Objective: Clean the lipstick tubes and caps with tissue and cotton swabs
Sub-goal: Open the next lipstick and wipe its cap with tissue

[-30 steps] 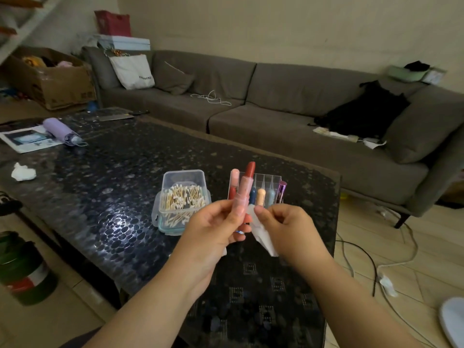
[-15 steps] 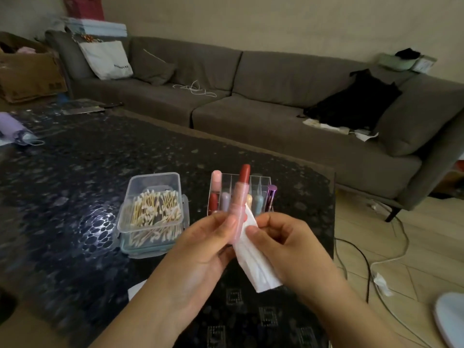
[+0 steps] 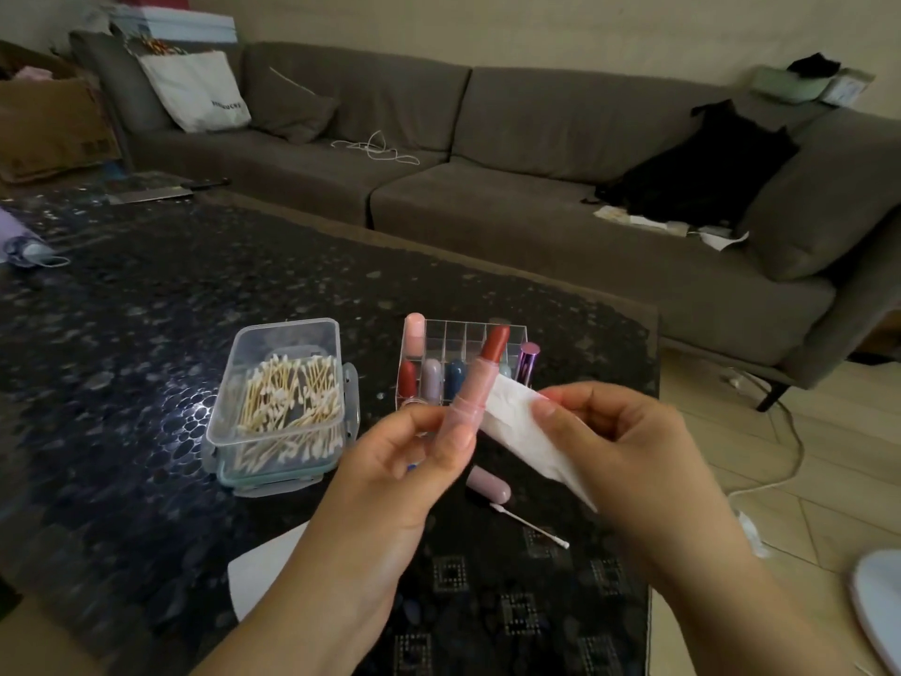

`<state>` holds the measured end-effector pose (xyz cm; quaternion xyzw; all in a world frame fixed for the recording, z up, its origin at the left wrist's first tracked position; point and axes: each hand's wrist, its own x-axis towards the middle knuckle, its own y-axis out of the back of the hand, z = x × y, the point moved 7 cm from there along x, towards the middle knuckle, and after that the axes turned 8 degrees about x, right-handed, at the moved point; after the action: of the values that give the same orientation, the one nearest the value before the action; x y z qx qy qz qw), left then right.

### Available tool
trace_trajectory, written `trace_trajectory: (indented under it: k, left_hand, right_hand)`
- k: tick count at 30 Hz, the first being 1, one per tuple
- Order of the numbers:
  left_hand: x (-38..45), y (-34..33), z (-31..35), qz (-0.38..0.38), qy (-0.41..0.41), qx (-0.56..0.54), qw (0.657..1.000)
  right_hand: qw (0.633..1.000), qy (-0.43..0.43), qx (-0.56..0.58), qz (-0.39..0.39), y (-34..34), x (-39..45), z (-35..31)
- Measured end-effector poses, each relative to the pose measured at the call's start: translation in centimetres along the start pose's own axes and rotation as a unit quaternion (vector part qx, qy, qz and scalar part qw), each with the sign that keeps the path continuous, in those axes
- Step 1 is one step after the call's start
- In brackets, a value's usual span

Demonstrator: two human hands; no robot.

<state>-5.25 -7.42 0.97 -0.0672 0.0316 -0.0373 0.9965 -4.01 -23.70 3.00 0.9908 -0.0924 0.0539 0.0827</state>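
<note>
Fingers [image 3: 439, 431] pinch lipstick [image 3: 475, 383] (tilted); right hand [image 3: 614, 441] grips tissue [image 3: 526, 431].

Both forearms [image 3: 312, 568] are bare, with no sleeve in view. The left hand [image 3: 404, 461] and right hand [image 3: 619, 446] wear nothing (short, plain nails on the fingers [image 3: 546, 409]).

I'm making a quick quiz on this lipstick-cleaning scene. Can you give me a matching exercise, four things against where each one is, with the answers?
Things:
1. open lipstick
2. tissue
3. loose cotton swab
4. purple metallic lipstick

Places:
A. standing at the right end of the clear organizer
B. gripped in the left hand
C. lying on the table below the hands
D. pinched in the right hand

Pairs: 1-B, 2-D, 3-C, 4-A
</note>
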Motion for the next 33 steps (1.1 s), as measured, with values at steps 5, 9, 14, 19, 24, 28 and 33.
trace_trajectory:
  k: [5,9,14,19,24,28,33]
  left_hand:
    - [-0.4,-0.9,-0.5,-0.027,-0.008,-0.014,1.000]
    - [-0.5,-1.0,-0.5,-0.027,-0.013,-0.021,0.999]
    - [-0.6,-1.2,-0.4,-0.038,-0.025,-0.033,0.998]
    - [-0.4,-1.0,-0.3,-0.046,-0.037,-0.028,0.998]
    - [-0.4,-0.9,-0.1,-0.051,-0.047,-0.006,0.998]
    - [-0.7,-0.9,0.2,-0.049,-0.054,-0.006,0.997]
    - [-0.6,-0.7,-0.1,-0.052,-0.048,-0.001,0.998]
  right_hand:
    - [0.980,-0.035,0.157,-0.117,-1.7,-0.7,-0.7]
    - [0.949,-0.079,0.249,-0.174,-2.6,-0.9,-0.4]
    - [0.917,-0.103,0.317,-0.219,-3.5,-1.1,0.1]
    - [0.879,-0.133,0.369,-0.270,-3.8,-1.6,-0.1]
    - [0.878,-0.114,0.377,-0.274,-4.1,-1.5,0.1]
    - [0.844,-0.128,0.423,-0.304,-3.9,-1.7,-0.3]
    - [0.846,-0.141,0.412,-0.306,-3.9,-1.8,-0.3]
